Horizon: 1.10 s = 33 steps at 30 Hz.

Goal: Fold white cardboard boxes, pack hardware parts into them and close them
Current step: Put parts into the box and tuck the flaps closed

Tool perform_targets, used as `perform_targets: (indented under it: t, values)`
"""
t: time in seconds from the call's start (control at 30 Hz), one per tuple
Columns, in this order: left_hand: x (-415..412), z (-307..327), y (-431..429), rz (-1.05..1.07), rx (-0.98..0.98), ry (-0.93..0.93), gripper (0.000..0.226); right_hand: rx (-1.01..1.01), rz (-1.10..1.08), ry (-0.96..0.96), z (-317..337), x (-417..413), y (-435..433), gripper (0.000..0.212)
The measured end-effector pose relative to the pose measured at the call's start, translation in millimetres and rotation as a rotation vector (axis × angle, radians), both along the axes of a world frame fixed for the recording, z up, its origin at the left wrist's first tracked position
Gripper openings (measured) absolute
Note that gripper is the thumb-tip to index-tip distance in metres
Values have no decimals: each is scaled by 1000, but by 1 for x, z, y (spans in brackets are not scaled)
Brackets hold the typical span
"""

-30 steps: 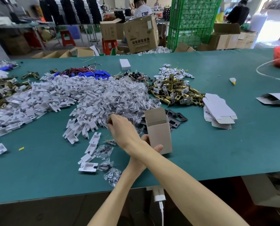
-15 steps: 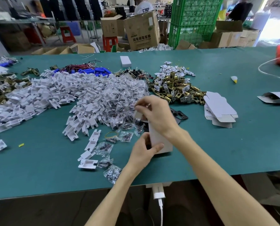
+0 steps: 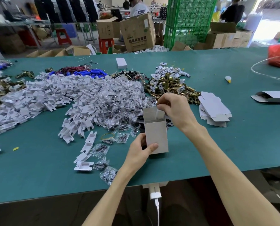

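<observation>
A white cardboard box (image 3: 155,136) stands upright on the green table near the front edge, its top flap open. My left hand (image 3: 140,151) grips its lower left corner, thumb on the front face. My right hand (image 3: 175,110) is over the box's open top, fingers curled and pinching a small clear bag (image 3: 158,111) at the opening. Behind lie heaps of white plastic trays (image 3: 43,98), clear bags of screws (image 3: 116,101) and brass latches (image 3: 170,87). A stack of flat box blanks (image 3: 214,108) lies to the right.
Loose trays (image 3: 84,165) and screw bags (image 3: 108,174) lie left of the box near the table's front edge (image 3: 54,198). A part-folded box (image 3: 272,97), a white cable and a red bag (image 3: 279,54) are at the far right. Cartons, a green crate and people stand beyond the table.
My right hand went from the screw-bag heap on the left to the top of the box, carrying a small bag. My left hand kept its hold on the box.
</observation>
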<state>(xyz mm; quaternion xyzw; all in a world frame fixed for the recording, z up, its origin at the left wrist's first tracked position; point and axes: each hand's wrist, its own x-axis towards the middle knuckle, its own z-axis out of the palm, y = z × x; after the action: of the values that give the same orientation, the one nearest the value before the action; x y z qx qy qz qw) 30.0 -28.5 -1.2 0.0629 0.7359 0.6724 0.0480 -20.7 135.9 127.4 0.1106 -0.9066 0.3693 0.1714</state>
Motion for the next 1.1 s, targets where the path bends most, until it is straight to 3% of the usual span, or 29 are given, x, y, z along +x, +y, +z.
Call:
perform_targets:
  t: [0.43,1.1]
  values:
    - [-1,-3,0,4,2,17,36,367,36,-102,-7,5,3,5]
    - [-1,-3,0,16,-78,28,37,370,57,-86,-2,15,4,15]
